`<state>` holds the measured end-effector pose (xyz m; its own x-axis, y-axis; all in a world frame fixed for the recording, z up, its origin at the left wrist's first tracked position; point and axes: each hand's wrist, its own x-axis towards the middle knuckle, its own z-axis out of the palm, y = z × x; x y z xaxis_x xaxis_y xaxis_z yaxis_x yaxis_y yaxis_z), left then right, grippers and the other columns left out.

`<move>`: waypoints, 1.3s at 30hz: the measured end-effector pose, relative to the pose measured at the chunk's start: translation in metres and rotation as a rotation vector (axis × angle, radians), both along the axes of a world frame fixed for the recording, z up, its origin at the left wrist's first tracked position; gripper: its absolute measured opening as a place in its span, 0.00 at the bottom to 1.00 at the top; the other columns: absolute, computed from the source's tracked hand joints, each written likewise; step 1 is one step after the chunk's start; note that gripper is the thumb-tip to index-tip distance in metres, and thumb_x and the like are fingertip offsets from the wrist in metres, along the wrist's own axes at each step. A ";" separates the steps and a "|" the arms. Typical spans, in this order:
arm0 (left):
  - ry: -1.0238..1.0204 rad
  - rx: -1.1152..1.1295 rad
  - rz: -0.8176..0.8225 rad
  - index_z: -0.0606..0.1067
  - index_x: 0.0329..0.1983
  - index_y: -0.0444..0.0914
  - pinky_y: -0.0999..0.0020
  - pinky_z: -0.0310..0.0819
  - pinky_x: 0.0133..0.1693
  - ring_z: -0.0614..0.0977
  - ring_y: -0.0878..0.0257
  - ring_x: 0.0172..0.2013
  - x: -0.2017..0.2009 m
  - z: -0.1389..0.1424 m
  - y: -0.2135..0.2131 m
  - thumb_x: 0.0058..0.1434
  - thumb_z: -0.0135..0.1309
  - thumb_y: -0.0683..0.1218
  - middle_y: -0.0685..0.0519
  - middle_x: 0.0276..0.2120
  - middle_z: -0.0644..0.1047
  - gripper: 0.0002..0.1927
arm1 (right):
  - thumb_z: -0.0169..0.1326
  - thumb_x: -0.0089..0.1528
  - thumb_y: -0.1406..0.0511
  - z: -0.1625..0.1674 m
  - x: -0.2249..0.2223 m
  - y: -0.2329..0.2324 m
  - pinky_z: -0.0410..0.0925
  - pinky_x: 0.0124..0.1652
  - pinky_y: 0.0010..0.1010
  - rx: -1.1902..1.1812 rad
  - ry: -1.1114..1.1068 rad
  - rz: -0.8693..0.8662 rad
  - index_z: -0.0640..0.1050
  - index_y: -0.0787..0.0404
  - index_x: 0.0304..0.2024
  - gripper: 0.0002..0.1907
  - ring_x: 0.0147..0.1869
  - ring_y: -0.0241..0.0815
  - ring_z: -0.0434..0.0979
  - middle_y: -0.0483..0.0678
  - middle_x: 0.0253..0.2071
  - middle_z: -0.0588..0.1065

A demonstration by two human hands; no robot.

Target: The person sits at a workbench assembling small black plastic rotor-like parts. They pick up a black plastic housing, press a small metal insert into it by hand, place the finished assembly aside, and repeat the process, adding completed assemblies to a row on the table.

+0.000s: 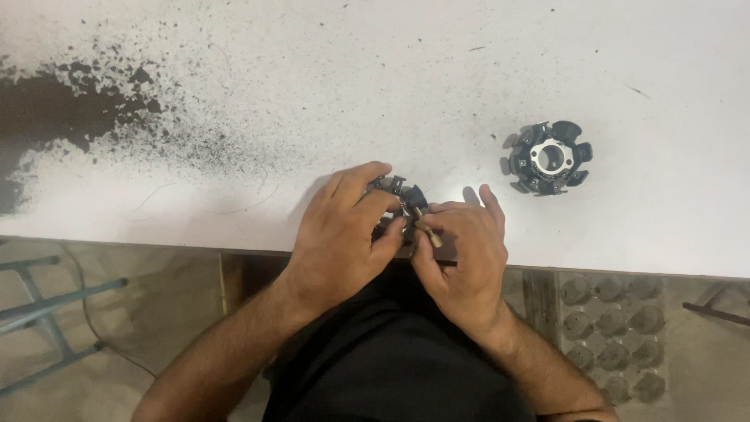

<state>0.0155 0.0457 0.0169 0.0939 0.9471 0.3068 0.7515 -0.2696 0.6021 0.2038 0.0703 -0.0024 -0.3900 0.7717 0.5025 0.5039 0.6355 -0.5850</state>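
My left hand [348,230] grips a dark round part with radial arms [397,191] at the near edge of the white table [375,86]; most of the part is hidden under my fingers. My right hand [462,246] pinches a small tan, tube-like piece [427,230] between thumb and forefinger, its tip against the dark part. A second dark round part with a pale metal ring at its centre [548,158] lies flat on the table, to the right of and beyond my right hand.
Black powder and a dark worn patch [70,109] spread over the table's left side. Below the table edge are grey-blue metal bars [47,305] at left and a tray of several round dark parts [617,328] at right.
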 end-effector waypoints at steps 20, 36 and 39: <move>-0.047 0.094 0.101 0.77 0.39 0.40 0.52 0.63 0.58 0.73 0.55 0.56 0.012 -0.019 -0.001 0.61 0.62 0.44 0.50 0.57 0.74 0.06 | 0.64 0.58 0.72 0.012 -0.002 0.010 0.67 0.68 0.55 -0.056 -0.022 0.053 0.77 0.59 0.42 0.12 0.44 0.45 0.81 0.46 0.38 0.79; -0.028 0.159 0.125 0.73 0.37 0.37 0.52 0.65 0.55 0.75 0.57 0.52 0.014 -0.036 0.000 0.56 0.58 0.39 0.49 0.51 0.74 0.07 | 0.65 0.58 0.74 0.013 -0.003 0.011 0.74 0.60 0.46 0.048 -0.057 0.135 0.76 0.62 0.44 0.14 0.52 0.50 0.83 0.49 0.43 0.79; -0.033 0.180 0.151 0.73 0.37 0.38 0.53 0.65 0.56 0.76 0.58 0.53 0.015 -0.037 0.000 0.58 0.58 0.38 0.50 0.52 0.75 0.07 | 0.66 0.59 0.75 0.016 -0.004 0.011 0.75 0.59 0.45 0.062 -0.093 0.122 0.77 0.62 0.43 0.13 0.49 0.50 0.81 0.50 0.41 0.78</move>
